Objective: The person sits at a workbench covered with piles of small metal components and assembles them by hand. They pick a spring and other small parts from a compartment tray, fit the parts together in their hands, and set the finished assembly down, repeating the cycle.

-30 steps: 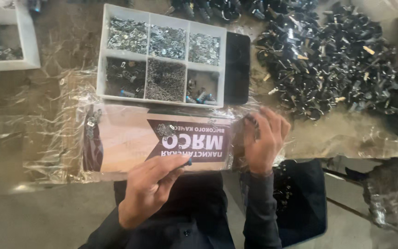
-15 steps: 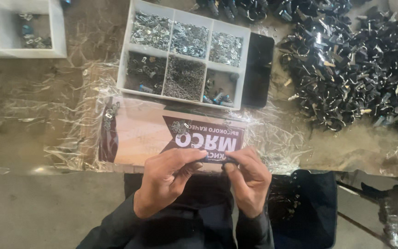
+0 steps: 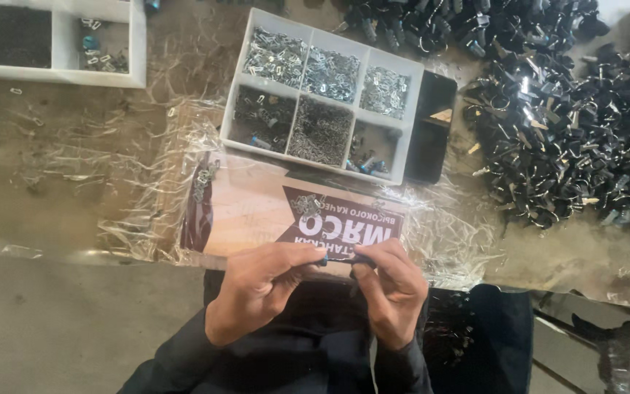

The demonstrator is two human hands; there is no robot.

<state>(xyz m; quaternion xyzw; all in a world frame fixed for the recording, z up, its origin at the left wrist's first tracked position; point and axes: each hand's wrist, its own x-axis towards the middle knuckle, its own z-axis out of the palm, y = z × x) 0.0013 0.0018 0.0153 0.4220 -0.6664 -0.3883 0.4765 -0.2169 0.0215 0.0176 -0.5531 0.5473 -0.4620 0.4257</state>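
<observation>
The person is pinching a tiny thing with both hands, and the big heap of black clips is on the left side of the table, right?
Not quite. The head view shows the heap of black clips on the right side of the table, beyond the white sorting tray. The rest holds: the left hand and the right hand meet on a tiny dark part.

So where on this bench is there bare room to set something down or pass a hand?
Bare room: the plastic-covered bench between the corner tray, the compartment box and the printed card. Also the strip below the black clip pile. Crowded: that pile, and the near edge where the left hand and right hand meet.
</observation>
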